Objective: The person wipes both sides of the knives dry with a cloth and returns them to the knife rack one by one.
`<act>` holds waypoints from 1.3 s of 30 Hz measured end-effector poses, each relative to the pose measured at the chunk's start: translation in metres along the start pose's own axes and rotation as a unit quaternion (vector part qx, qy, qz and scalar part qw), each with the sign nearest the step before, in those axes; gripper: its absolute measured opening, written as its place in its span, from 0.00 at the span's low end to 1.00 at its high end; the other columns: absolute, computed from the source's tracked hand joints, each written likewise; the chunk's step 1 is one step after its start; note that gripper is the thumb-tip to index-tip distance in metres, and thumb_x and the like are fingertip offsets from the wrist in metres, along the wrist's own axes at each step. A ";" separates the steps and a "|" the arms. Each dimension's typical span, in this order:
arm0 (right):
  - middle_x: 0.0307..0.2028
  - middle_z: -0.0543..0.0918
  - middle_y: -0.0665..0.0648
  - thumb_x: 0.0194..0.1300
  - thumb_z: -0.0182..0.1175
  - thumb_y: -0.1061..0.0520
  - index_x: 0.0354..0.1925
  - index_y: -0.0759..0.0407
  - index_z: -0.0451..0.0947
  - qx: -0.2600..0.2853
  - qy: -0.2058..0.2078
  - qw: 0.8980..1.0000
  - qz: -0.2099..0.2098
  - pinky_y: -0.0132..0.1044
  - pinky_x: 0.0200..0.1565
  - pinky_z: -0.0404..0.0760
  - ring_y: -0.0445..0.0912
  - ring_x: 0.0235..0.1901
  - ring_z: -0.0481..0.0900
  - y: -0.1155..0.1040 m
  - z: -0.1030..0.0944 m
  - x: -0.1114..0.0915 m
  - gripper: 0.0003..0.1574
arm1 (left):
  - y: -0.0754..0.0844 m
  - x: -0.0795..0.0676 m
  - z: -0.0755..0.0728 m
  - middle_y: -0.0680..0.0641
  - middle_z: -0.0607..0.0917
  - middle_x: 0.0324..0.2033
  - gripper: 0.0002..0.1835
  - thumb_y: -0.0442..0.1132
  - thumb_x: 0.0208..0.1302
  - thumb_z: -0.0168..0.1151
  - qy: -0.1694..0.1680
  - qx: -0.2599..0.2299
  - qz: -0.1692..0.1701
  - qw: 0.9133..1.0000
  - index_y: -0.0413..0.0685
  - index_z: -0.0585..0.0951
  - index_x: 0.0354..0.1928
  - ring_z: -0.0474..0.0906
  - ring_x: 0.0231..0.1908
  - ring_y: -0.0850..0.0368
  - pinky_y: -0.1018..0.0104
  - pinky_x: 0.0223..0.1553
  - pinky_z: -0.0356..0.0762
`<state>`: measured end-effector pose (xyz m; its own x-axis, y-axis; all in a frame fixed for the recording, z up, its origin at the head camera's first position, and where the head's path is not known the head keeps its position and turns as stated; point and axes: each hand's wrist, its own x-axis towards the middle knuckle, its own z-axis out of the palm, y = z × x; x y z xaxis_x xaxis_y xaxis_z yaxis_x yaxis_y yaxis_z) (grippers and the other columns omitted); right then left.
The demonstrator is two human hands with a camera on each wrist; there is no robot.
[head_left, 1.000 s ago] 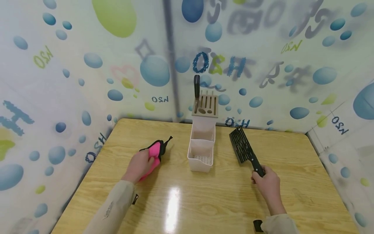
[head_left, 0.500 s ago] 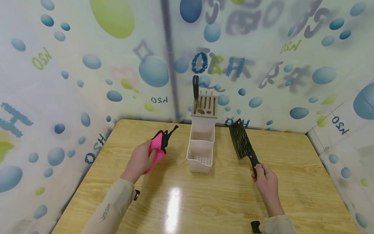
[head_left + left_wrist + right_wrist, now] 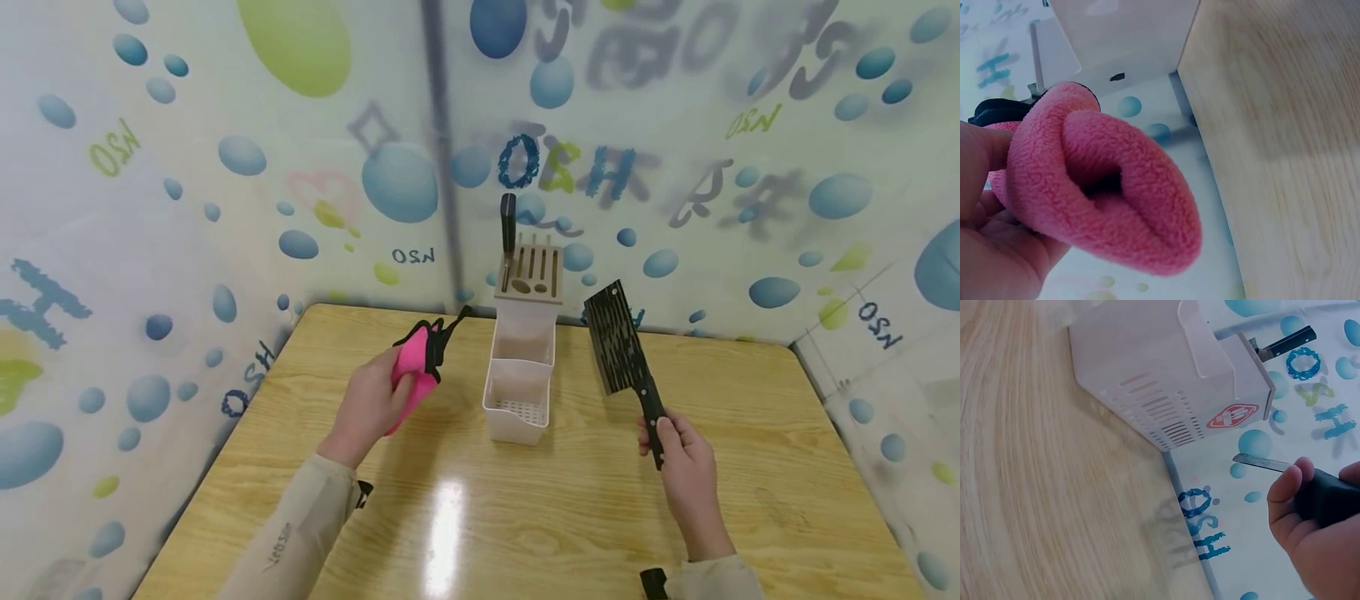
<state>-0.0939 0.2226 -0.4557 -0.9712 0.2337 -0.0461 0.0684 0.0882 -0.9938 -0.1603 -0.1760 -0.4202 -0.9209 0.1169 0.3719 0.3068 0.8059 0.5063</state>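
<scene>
My left hand pinches a pink plush cloth with black edging and a black strap reaching toward the back. In the left wrist view the cloth is folded over on itself, with thumb and fingers at its left side. The right hand grips the black handle of a cleaver, its broad dark blade streaked with light marks and pointing away from me. In the right wrist view the blade shows edge-on. Between the two hands stands a white plastic knife holder, with a black-handled knife upright in its leftmost slot.
The holder has a slotted beige top and two open compartments in front. It stands on a wooden table near the back edge. A white wall with blue bubbles and lettering rises behind and at both sides.
The left hand has carried the cloth forward and right, closer to the holder. The right hand has shifted slightly and raised the cleaver, whose blade now shows more broadly.
</scene>
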 end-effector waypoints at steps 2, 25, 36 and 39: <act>0.40 0.84 0.41 0.85 0.42 0.52 0.63 0.77 0.69 0.008 -0.009 1.000 -0.006 0.26 0.39 0.84 0.38 0.38 0.81 -0.002 0.001 -0.001 0.28 | 0.002 0.000 -0.001 0.40 0.85 0.33 0.14 0.31 0.67 0.64 0.010 -0.006 0.003 1.000 0.33 0.81 0.52 0.77 0.29 0.48 0.55 0.31 0.80; 0.49 0.85 0.51 0.84 0.44 0.57 0.66 0.80 0.63 0.149 -0.097 0.977 -0.121 0.30 0.45 0.86 0.40 0.43 0.82 -0.010 0.008 -0.008 0.27 | 0.037 0.012 0.001 0.37 0.84 0.38 0.11 0.27 0.64 0.66 0.067 -0.042 0.090 0.993 0.34 0.80 0.48 0.79 0.34 0.45 0.52 0.34 0.82; 0.52 0.87 0.57 0.82 0.44 0.63 0.68 0.82 0.64 0.201 -0.116 0.960 -0.159 0.32 0.46 0.87 0.42 0.45 0.85 -0.015 0.017 -0.010 0.26 | 0.046 0.017 0.001 0.36 0.86 0.49 0.21 0.28 0.67 0.64 0.061 -0.048 0.101 0.992 0.34 0.79 0.61 0.84 0.43 0.44 0.48 0.46 0.87; 0.52 0.87 0.58 0.82 0.44 0.65 0.69 0.81 0.64 0.218 -0.123 0.954 -0.168 0.32 0.47 0.87 0.43 0.45 0.85 -0.017 0.018 -0.011 0.25 | 0.051 0.020 -0.001 0.36 0.86 0.52 0.24 0.29 0.68 0.64 0.063 -0.047 0.107 0.991 0.35 0.77 0.66 0.84 0.44 0.44 0.49 0.47 0.87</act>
<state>-0.0886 0.2014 -0.4404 -0.9494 0.0235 0.3131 -0.3051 -0.3049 -0.9022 -0.1634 -0.1330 -0.3864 -0.7968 0.2005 0.5700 0.5179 0.7127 0.4732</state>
